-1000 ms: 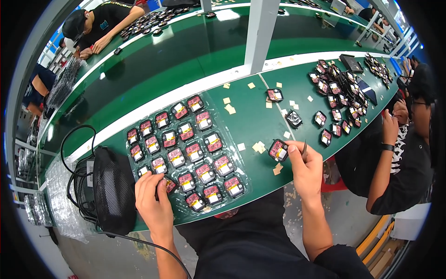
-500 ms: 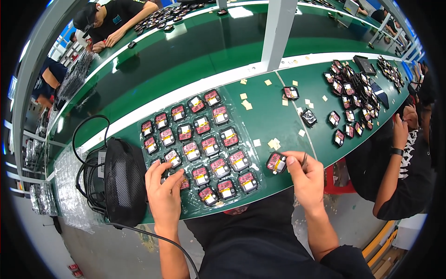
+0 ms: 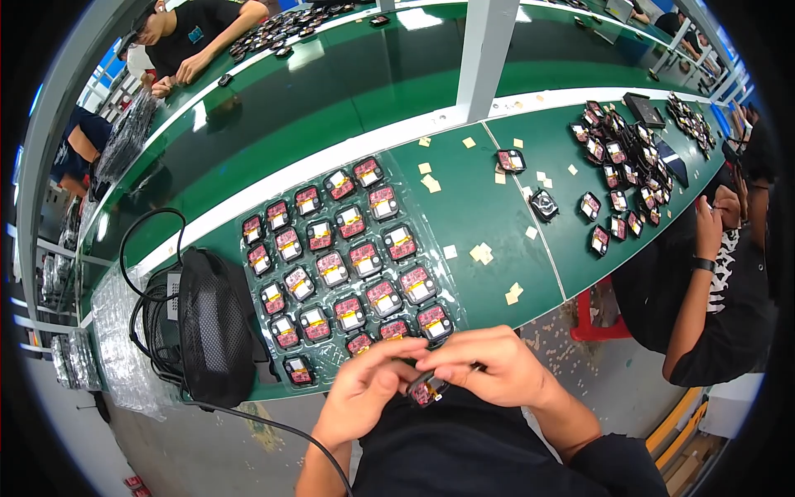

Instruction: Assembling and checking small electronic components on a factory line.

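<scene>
Both hands meet at the front edge of the bench, above my lap. A small black square device housing with a red circuit board is between them, tilted and partly hidden by fingers. My right hand grips it from the right, closed; a thin dark tool shows between its fingers, its kind unclear. Bent around the housing's left side, my left hand has its fingertips on it. Just beyond lies a clear plastic tray with rows of similar housings, each showing a red board, a white block and yellow tape.
A black mesh bag with cables stands left of the tray, beside plastic-wrapped stacks. Small yellowish squares lie scattered on the green bench. Loose housings are heaped at right, near a seated co-worker. A grey post rises behind.
My left hand has left the tray's left side and moved right to meet my right hand. The right hand has brought the housing left and nearer to me.
</scene>
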Motion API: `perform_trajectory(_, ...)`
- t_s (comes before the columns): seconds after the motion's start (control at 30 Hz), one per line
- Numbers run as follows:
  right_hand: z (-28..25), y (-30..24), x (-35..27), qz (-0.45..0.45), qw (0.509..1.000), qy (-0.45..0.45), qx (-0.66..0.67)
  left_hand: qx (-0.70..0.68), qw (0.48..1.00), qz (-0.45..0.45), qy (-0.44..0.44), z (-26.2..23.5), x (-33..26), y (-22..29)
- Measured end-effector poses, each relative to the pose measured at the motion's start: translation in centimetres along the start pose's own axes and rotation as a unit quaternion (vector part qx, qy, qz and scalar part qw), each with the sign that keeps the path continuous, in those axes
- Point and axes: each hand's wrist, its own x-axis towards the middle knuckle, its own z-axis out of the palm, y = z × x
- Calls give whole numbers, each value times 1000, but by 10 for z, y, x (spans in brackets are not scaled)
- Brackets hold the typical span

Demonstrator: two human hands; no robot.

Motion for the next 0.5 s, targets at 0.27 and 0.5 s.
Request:
perform_trajectory(0.27, 2, -15, 8, -62, 994, -70, -65, -196, 962, -164, -95, 2, -3, -2)
perform_trajectory(0.5, 16, -8, -7, -32, 960, 21, -278, -202, 976, 25, 74, 8, -4, -6)
